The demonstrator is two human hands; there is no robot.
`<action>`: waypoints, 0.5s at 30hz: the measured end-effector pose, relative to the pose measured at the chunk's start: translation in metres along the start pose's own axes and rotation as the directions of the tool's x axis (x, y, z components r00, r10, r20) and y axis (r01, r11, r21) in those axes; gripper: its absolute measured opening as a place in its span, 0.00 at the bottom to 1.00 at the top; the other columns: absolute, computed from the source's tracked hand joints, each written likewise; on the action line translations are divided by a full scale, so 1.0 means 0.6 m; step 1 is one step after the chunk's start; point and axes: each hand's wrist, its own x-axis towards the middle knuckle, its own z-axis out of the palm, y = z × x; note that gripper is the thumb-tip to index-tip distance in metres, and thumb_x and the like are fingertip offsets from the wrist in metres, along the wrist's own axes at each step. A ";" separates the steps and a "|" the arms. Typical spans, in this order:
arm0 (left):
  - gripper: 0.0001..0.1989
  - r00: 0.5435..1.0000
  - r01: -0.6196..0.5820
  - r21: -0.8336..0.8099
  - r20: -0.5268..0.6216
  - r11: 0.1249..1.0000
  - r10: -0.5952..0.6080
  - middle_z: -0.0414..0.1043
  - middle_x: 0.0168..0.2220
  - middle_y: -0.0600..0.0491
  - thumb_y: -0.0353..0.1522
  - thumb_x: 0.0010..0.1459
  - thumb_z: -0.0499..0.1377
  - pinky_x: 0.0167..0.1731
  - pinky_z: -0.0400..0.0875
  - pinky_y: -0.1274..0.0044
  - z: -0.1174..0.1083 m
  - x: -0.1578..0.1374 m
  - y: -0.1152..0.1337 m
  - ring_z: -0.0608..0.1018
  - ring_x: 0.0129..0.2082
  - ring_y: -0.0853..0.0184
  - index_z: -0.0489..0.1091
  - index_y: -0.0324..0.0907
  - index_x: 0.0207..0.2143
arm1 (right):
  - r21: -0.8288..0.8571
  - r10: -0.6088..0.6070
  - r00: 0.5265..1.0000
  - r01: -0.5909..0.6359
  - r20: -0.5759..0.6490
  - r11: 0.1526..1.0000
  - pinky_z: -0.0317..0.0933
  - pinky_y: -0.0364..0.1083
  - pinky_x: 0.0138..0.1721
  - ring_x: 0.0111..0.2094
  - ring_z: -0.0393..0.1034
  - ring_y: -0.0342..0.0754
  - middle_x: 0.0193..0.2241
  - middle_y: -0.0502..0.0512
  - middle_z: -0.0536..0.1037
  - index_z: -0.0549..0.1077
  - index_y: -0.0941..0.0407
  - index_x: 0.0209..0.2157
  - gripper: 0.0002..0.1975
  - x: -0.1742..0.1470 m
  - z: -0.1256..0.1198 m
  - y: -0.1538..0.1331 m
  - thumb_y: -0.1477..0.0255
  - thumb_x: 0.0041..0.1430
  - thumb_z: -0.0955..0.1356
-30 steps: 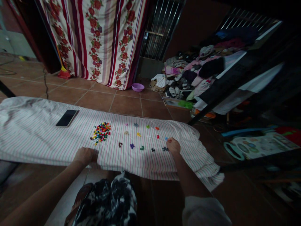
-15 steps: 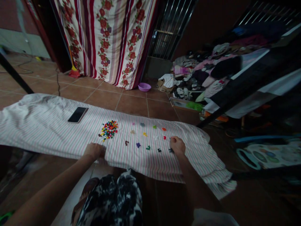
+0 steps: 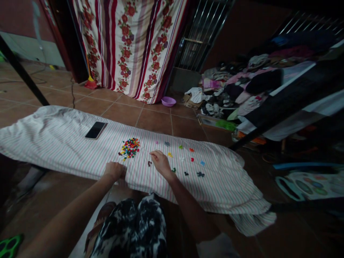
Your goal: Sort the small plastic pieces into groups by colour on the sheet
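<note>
My left hand (image 3: pixel 115 171) is closed at the near edge of a striped cloth (image 3: pixel 67 150), its fingertips hidden. Just above it lies a heap of small mixed-colour beads (image 3: pixel 130 147). My right hand (image 3: pixel 161 163) hovers over the sorted clusters, fingertips drawn together and pointing left; anything between them is too small to make out. Around it sit brown beads (image 3: pixel 149 163), yellow beads (image 3: pixel 170 154), dark green beads (image 3: pixel 174 170) and grey beads (image 3: pixel 167 143). Farther right are red beads (image 3: pixel 192 159), orange beads (image 3: pixel 191 149), light blue beads (image 3: pixel 202 163) and dark grey-blue beads (image 3: pixel 200 174).
A phone (image 3: pixel 96 130) lies on the cloth to the left. Beyond the cloth, a purple basin (image 3: pixel 168 101) stands on the tiled floor by a floral curtain (image 3: pixel 139 46). Clothes (image 3: pixel 242 82) are heaped at the back right. Dark bars (image 3: pixel 252 132) rise beside the cloth.
My right hand has moved left from the right-hand clusters to above the brown beads, uncovering the light blue beads. My left hand stays at the cloth's edge. The whole view has shifted slightly.
</note>
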 end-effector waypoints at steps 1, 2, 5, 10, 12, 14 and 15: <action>0.18 1.000 -0.003 0.000 0.001 1.000 0.003 0.76 0.44 0.38 0.26 0.58 0.48 0.44 0.71 0.68 -0.001 -0.001 0.000 0.77 0.47 0.57 0.75 0.38 0.44 | 0.002 -0.012 0.999 0.012 0.046 1.000 0.62 0.43 0.43 0.39 0.70 0.45 0.37 0.54 0.77 0.76 0.54 0.40 0.13 0.003 0.018 -0.014 0.75 0.60 0.62; 0.18 1.000 -0.006 0.001 0.002 1.000 0.006 0.76 0.44 0.38 0.27 0.58 0.48 0.44 0.71 0.68 -0.002 -0.002 0.001 0.77 0.47 0.57 0.75 0.38 0.44 | -0.002 -0.011 0.996 0.011 0.085 1.000 0.62 0.43 0.44 0.40 0.70 0.45 0.38 0.54 0.76 0.76 0.54 0.41 0.13 0.006 0.036 -0.027 0.76 0.60 0.62; 0.18 1.000 -0.012 0.007 0.009 1.000 0.012 0.76 0.44 0.38 0.27 0.59 0.48 0.44 0.71 0.67 -0.004 -0.002 0.002 0.77 0.46 0.57 0.75 0.38 0.44 | -0.029 0.000 0.984 0.005 0.180 1.000 0.62 0.43 0.46 0.42 0.70 0.45 0.41 0.55 0.76 0.75 0.54 0.44 0.14 0.016 0.078 -0.059 0.76 0.61 0.62; 0.18 1.000 -0.012 0.010 0.015 1.000 0.012 0.76 0.44 0.37 0.26 0.59 0.48 0.44 0.70 0.66 -0.005 -0.002 0.000 0.77 0.47 0.56 0.75 0.36 0.45 | -0.138 0.064 0.968 -0.031 0.244 0.990 0.60 0.44 0.49 0.46 0.68 0.47 0.45 0.56 0.75 0.74 0.54 0.47 0.16 0.032 0.123 -0.089 0.78 0.60 0.62; 0.19 1.000 -0.012 0.008 0.015 1.000 0.011 0.76 0.44 0.36 0.26 0.58 0.48 0.44 0.70 0.66 -0.005 -0.002 -0.001 0.77 0.47 0.56 0.75 0.37 0.45 | -0.178 0.109 0.959 -0.062 0.264 0.982 0.60 0.45 0.48 0.47 0.68 0.48 0.45 0.56 0.74 0.74 0.54 0.47 0.17 0.036 0.133 -0.095 0.78 0.60 0.61; 0.19 1.000 -0.015 0.006 0.012 1.000 0.015 0.76 0.44 0.35 0.26 0.58 0.47 0.44 0.70 0.66 -0.005 -0.003 -0.001 0.77 0.47 0.56 0.75 0.37 0.45 | -0.197 0.141 0.951 -0.089 0.274 0.976 0.60 0.45 0.48 0.47 0.68 0.48 0.45 0.57 0.74 0.74 0.54 0.47 0.16 0.038 0.139 -0.099 0.78 0.61 0.60; 0.19 1.000 -0.017 0.006 0.011 1.000 0.017 0.76 0.44 0.35 0.27 0.59 0.47 0.44 0.70 0.65 -0.005 -0.004 -0.001 0.77 0.47 0.55 0.75 0.37 0.45 | -0.202 0.157 0.948 -0.103 0.275 0.974 0.59 0.45 0.47 0.47 0.67 0.48 0.45 0.57 0.74 0.74 0.54 0.46 0.16 0.039 0.140 -0.100 0.78 0.61 0.60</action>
